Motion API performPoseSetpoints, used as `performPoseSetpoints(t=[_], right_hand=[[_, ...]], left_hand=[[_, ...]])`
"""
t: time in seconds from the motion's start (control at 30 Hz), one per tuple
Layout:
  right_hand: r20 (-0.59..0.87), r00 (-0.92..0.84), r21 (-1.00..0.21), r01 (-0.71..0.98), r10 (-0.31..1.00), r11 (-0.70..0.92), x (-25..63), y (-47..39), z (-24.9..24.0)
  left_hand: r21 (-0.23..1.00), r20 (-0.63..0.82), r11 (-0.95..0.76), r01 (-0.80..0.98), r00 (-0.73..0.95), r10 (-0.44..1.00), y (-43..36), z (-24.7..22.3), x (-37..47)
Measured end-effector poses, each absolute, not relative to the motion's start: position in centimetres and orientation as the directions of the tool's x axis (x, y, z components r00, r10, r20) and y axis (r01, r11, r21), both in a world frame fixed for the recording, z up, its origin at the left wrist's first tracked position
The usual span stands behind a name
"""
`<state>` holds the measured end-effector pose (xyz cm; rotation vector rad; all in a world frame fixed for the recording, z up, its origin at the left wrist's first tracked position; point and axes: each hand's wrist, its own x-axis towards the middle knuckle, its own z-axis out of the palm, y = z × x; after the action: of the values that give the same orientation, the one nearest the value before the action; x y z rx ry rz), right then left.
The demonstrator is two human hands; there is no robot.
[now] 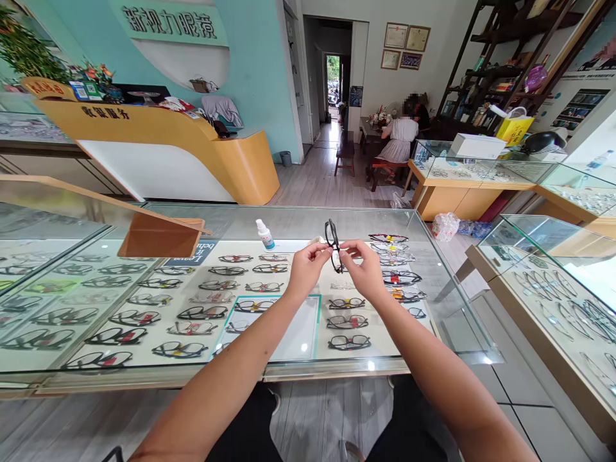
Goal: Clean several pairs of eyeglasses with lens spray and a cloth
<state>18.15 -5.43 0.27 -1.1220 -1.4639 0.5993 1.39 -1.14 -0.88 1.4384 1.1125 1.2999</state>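
Observation:
A pair of black-framed eyeglasses [331,232] is held up on end over the glass display case [289,221], between my two hands. My left hand [308,264] pinches the frame from the left side. From the right, the fingers of my right hand [362,264] are closed on it as well. Something whitish shows around the lower lens, too small to make out. A small white spray bottle [265,235] stands on the glass to the left of my hands. Under the glass lie rows of eyeglasses [349,342], several with coloured tags.
A wooden-framed mirror or stand [161,237] rests on the case at left. Another glass case [553,301] is on the right. Beyond are an orange-and-white counter [168,160], a seated person [400,135] at a table, and plastic bags [445,226] on the floor.

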Motion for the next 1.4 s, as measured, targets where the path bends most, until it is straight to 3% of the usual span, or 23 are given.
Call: performPoseSetpoints(t=[0.2,0.5,0.6,0.77,0.93,1.17,1.4], right_hand=[[0.264,0.033,-0.953,0.166,0.964,0.255,18.86,-4.72,0.19],[0.247,-0.056,-0.968,0.043,0.967,0.249,18.65,-4.69,0.15],[0.265,-0.052,-0.959,0.089,0.963,0.269,18.63,-4.77,0.24],[0.319,0.016,-0.903,0.307,0.948,0.299,18.69,-5.12,0.51],[0.365,-0.018,-0.815,0.478,0.931,0.328,18.80,-5.39,0.61],[0.384,-0.074,-0.761,0.539,0.920,0.361,18.67,-5.31,0.13],[0.371,-0.042,-0.767,0.549,0.928,0.332,18.48,-5.60,0.87]], left_hand=[[0.976,0.202,-0.206,0.071,0.060,0.978,-1.43,-0.42,1.28],[0.979,0.196,-0.201,0.038,0.113,0.974,-1.38,0.05,1.28],[0.980,0.191,-0.196,0.036,0.117,0.975,-1.38,0.12,1.30],[0.976,0.199,-0.206,0.064,0.102,0.975,-1.33,0.03,1.14],[0.945,0.281,-0.295,0.139,0.109,0.953,-1.42,-0.10,0.79],[0.908,0.337,-0.355,0.223,0.114,0.935,-1.72,-0.02,0.87],[0.920,0.304,-0.325,0.220,0.127,0.944,-1.23,0.04,0.74]])
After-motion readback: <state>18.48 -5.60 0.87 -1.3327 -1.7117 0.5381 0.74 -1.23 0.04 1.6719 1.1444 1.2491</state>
